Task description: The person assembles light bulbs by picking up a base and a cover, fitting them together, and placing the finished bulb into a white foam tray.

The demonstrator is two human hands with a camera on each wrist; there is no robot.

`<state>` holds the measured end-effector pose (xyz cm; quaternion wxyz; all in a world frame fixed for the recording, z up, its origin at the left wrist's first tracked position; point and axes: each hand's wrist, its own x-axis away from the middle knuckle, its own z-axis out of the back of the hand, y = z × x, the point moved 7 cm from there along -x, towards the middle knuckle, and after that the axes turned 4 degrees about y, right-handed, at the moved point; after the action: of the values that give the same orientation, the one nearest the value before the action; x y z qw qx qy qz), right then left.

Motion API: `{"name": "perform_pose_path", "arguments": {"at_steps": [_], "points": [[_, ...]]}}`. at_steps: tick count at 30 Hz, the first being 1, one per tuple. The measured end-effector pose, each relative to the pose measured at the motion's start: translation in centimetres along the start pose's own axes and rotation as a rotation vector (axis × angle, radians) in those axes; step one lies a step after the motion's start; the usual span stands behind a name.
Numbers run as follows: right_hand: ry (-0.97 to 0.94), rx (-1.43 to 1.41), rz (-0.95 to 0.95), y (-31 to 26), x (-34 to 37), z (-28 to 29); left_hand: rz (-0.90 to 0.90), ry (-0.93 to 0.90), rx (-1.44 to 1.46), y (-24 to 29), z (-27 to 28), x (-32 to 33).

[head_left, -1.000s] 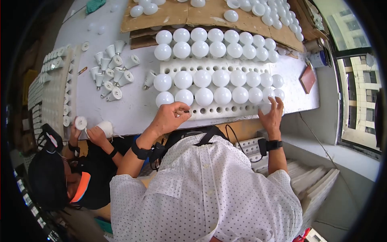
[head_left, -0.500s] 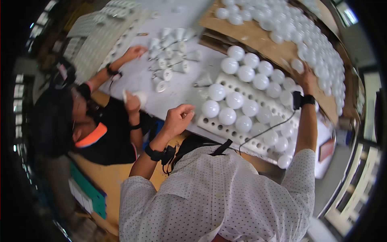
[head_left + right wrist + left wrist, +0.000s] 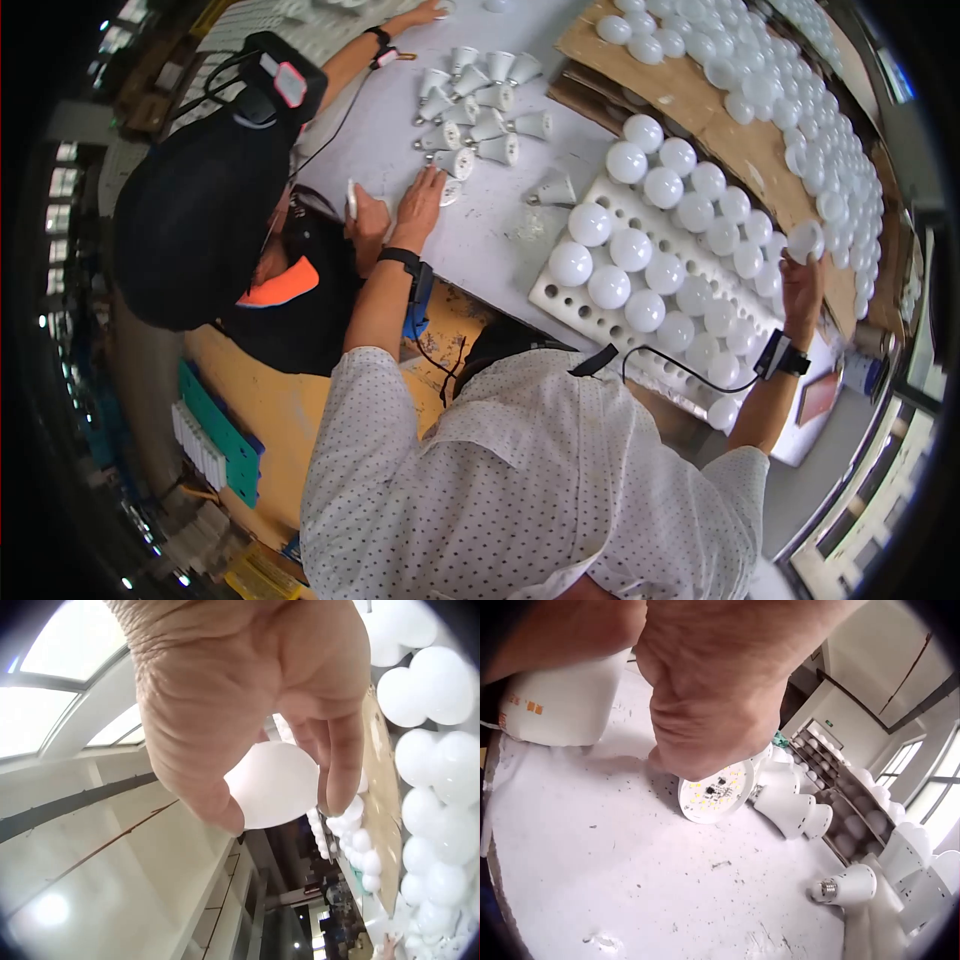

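My right hand (image 3: 803, 290) holds a white dome-shaped bulb cover (image 3: 274, 787) between thumb and fingers, above the right end of the foam tray (image 3: 560, 298). Over on the left, my left hand (image 3: 418, 208) reaches in among the loose bulb bases, fingers extended. Directly beside its fingers is a bulb base (image 3: 716, 796), its round face with yellow LED chips showing; the left wrist view hides the fingertips behind the hand. White bulbs (image 3: 630, 250) stand in rows in the foam tray's holes. One more bulb base (image 3: 553, 191) lies on its side near the tray's left end.
Cardboard (image 3: 690, 105) at the back carries many white bulb covers (image 3: 760, 92). Several bulb bases (image 3: 485, 125) are heaped on the white table (image 3: 490, 235). At left, another person in a black cap (image 3: 210, 210) works close by my left arm, one arm stretched across the table.
My left hand has moved left and forward from the table edge to the bulb bases. The right hand went from the tray to the cardboard, then drew back with a bulb cover. The view swung left.
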<state>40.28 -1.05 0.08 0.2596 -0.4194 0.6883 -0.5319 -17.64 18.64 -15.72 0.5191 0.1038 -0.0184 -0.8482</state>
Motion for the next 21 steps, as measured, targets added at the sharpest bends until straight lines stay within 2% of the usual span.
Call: {"name": "perform_pose_path", "arguments": {"at_steps": [4, 6, 8, 9, 10, 12, 13, 15, 16, 18, 20, 21], "points": [[-0.077, 0.215, -0.024, -0.5, 9.5, -6.7, -0.122, -0.089, 0.03, 1.6, -0.2, -0.1], [-0.009, 0.286, -0.066, 1.2, 12.3, -6.9, -0.158, -0.119, 0.097, 3.9, 0.4, 0.3], [-0.049, 0.287, -0.105, 2.3, 14.3, -7.9, -0.137, -0.316, 0.137, 5.4, -0.3, 0.7], [-0.077, 0.273, -0.132, 3.1, 15.1, -8.3, -0.115, -0.354, 0.192, 6.5, 0.3, 0.5], [-0.127, 0.246, -0.144, 3.5, 15.7, -9.0, -0.125, -0.354, 0.197, 6.5, -0.6, 0.8], [-0.123, 0.154, -0.174, 4.1, 16.6, -10.2, 0.012, -0.111, 0.298, 5.3, -1.6, 1.4], [-0.146, 0.149, -0.16, 3.9, 16.8, -11.1, 0.011, -0.11, 0.304, 6.4, -0.2, 1.5], [-0.161, 0.137, -0.164, 4.2, 17.1, -11.9, 0.346, -0.068, 0.715, 6.8, 2.7, 2.4], [-0.179, 0.12, -0.174, 4.4, 17.2, -12.4, 0.353, -0.064, 0.714, 7.5, 3.8, 2.9], [-0.203, 0.123, -0.218, 4.6, 17.1, -13.8, 0.401, -0.292, 1.627, 11.0, 4.7, 4.4], [-0.302, 0.2, -0.197, 5.5, 16.9, -15.2, 0.287, -0.478, 1.818, 16.5, 8.9, 4.7], [-0.345, 0.197, -0.177, 5.8, 16.8, -16.1, 0.239, -0.611, 1.722, 18.5, 9.6, 5.1]]}}
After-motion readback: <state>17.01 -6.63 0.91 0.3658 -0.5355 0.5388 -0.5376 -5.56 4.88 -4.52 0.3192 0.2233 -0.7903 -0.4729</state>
